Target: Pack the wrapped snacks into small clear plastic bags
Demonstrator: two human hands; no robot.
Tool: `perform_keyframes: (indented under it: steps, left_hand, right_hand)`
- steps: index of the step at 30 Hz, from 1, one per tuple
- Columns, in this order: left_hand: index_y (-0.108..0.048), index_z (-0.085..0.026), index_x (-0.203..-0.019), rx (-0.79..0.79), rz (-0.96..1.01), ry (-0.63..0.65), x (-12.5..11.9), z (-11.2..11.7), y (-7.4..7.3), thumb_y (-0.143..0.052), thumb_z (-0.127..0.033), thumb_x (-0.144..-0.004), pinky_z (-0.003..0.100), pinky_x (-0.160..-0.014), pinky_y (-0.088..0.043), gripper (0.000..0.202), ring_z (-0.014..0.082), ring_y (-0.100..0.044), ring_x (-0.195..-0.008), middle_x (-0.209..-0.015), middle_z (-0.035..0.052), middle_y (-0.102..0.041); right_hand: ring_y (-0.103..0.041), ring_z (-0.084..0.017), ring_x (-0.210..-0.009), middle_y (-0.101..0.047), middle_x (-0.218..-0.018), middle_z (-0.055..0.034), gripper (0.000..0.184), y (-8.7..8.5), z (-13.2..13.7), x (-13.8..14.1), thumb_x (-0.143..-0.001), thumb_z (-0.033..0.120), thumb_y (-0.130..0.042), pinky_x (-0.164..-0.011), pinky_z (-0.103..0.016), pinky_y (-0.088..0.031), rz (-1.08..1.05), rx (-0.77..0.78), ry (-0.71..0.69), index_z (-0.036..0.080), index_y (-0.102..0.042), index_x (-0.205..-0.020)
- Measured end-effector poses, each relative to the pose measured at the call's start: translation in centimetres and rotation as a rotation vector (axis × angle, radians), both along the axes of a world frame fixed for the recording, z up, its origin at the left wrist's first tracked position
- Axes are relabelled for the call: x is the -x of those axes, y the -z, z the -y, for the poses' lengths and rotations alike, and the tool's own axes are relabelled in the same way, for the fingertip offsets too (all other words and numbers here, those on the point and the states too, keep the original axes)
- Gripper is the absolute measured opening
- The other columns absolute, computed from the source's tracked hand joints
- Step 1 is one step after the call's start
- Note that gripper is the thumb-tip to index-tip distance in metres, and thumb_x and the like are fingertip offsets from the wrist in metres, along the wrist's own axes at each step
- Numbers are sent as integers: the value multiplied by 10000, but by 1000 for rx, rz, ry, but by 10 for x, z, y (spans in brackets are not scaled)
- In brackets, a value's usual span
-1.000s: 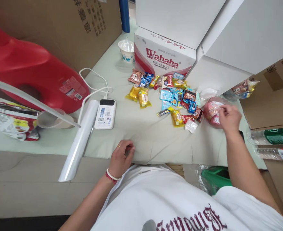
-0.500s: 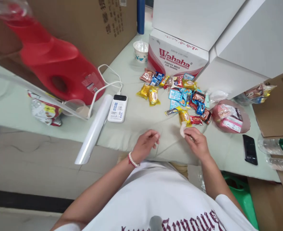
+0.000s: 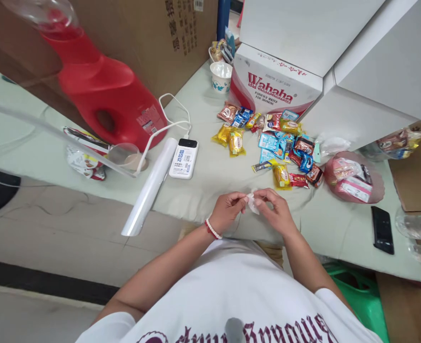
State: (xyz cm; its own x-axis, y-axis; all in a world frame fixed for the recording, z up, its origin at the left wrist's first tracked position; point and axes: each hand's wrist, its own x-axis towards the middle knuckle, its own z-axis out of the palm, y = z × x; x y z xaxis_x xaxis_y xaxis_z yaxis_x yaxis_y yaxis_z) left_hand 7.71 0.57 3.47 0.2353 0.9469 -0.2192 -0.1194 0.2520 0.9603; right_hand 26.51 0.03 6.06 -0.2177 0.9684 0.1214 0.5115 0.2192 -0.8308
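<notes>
Just in front of my body, over the table's near edge, my two hands meet at a small crumpled whitish piece (image 3: 252,204), thin plastic or tissue; I cannot tell which. My left hand (image 3: 229,209), with a bracelet at the wrist, pinches its left side. On the other side my right hand (image 3: 273,210) grips it between thumb and fingers. Beyond the hands lies a pile of wrapped snacks: yellow packets (image 3: 282,176), light blue packets (image 3: 268,141) and a red packet (image 3: 298,180) among them.
At the left stand a red jug (image 3: 99,90), a white power bank (image 3: 183,159) with its cable, and a white roll (image 3: 149,188) jutting over the edge. A Wahaha carton (image 3: 276,81) stands behind; a pink bowl (image 3: 378,188) and a phone (image 3: 382,230) lie right.
My right hand has brought the whitish piece leftward to my left hand, which now also pinches it. The left hand's fingers held nothing visible before. The view has shifted slightly.
</notes>
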Motion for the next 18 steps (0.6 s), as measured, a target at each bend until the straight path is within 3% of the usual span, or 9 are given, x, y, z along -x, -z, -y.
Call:
perform_keyframes:
  steps: [3, 9, 14, 18]
  left_hand:
    - [-738, -181, -821, -58, -70, -53, 3, -1, 2, -692, -520, -843, 269, -616, -415, 343, 124, -533, -587, -605, -26, -595]
    - [-722, -192, -821, -12, -64, -227, 18, -4, 14, -689, -475, -846, 267, -639, -440, 286, 125, -539, -603, -616, -31, -597]
    - [-795, -217, -891, -195, -154, -139, 10, 2, 8, -684, -388, -874, 274, -655, -452, 204, 140, -581, -670, -763, 19, -695]
    - [-783, -216, -859, -186, -182, -153, 11, 1, 8, -685, -384, -874, 274, -661, -446, 195, 142, -582, -690, -793, 27, -711]
  right_hand:
    - [-637, -198, -851, -708, -894, -41, 237, 4, -3, 8, -946, 465, -669, -799, -332, -516, -94, 83, 61, 236, -733, -945]
    - [-570, -161, -740, -664, -810, -6, 284, 12, -6, -7, -893, 503, -706, -706, -276, -474, -315, 193, 303, 220, -680, -884]
    - [-577, -157, -742, -685, -845, -10, 320, 8, -4, 17, -864, 535, -732, -686, -268, -469, -365, 376, 116, 219, -701, -908]
    - [-541, -140, -689, -659, -784, 6, 350, 9, -6, 26, -811, 546, -779, -643, -253, -433, -398, 401, 138, 216, -673, -857]
